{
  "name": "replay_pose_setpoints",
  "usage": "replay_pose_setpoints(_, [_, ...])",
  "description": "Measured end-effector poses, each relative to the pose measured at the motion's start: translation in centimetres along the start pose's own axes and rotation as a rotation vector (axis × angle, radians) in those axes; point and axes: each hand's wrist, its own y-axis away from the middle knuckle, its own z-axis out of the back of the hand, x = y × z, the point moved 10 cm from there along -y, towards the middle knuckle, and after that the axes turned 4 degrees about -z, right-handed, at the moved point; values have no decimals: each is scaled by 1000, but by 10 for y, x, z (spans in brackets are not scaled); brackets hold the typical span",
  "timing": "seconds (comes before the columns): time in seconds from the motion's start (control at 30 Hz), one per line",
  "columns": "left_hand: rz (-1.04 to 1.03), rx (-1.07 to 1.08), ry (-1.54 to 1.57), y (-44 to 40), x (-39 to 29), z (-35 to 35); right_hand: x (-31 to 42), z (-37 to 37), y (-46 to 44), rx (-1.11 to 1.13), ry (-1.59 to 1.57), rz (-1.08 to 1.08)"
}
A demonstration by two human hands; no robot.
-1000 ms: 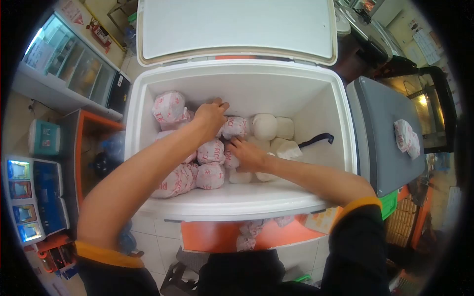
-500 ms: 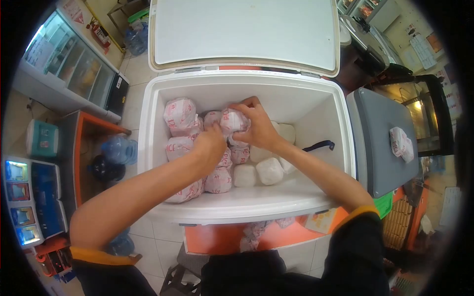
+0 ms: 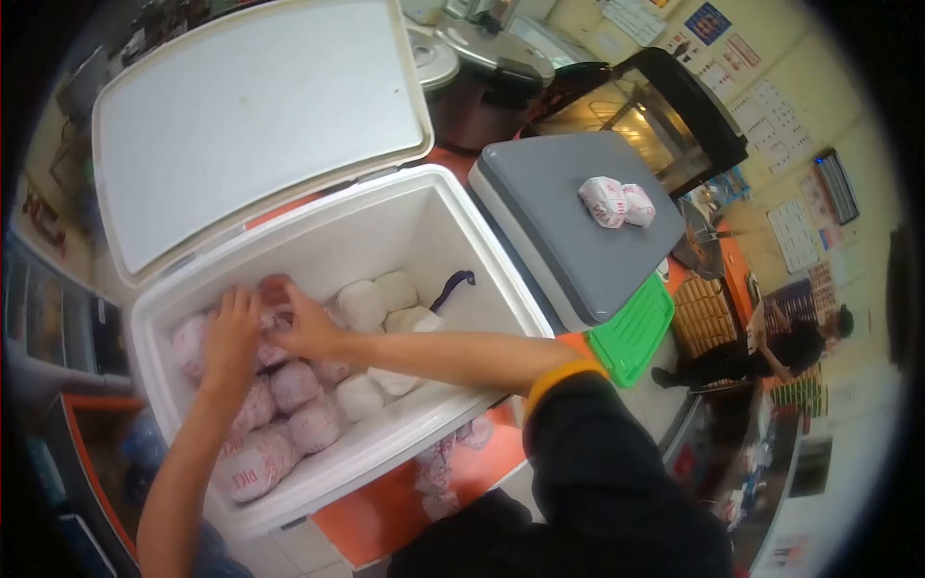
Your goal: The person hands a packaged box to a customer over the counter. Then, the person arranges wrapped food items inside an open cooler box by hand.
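Inside a white cooler box (image 3: 472,255) both my hands are at a paper-wrapped rice packet (image 3: 277,326) with red print, in the left back part. My right hand (image 3: 313,326) is closed on it from the right, fingers curled over its far side. My left hand (image 3: 234,332) presses against its left side, fingers bent over it; the thumb is hidden. More printed rice packets, such as one at the near left corner (image 3: 255,465), are stacked around and below my hands. Plain white wrapped packets (image 3: 361,306) lie to the right, partly under my right forearm.
The cooler's lid (image 3: 260,125) stands open at the back. A grey closed cooler (image 3: 568,202) to the right carries two wrapped packets (image 3: 604,202). Beyond are a green lid (image 3: 633,332), a large pot (image 3: 491,77) and a lit glass cabinet (image 3: 626,116). Another person (image 3: 795,342) stands far right.
My view has turned to the right, so the cooler appears tilted and further left. Both hands remain among the printed packets, with my left hand now more upright beside the right.
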Motion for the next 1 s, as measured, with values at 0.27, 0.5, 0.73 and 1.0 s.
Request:
replay_pose_setpoints(0.27, [-137, 133, -140, -1, -4, -16, -85, -68, 14, -22, -530, -737])
replay_pose_setpoints(0.5, [-231, 560, -52, -16, -8, -68, -123, -34, 20, 348, -215, -867])
replay_pose_setpoints(0.73, [-324, 660, -392, -8, -32, -76, -124, 25, 10, 275, 459, -421])
replay_pose_setpoints(1.0, [-378, 554, -718, 11, -47, -87, -98, 12, 11, 134, 708, -389])
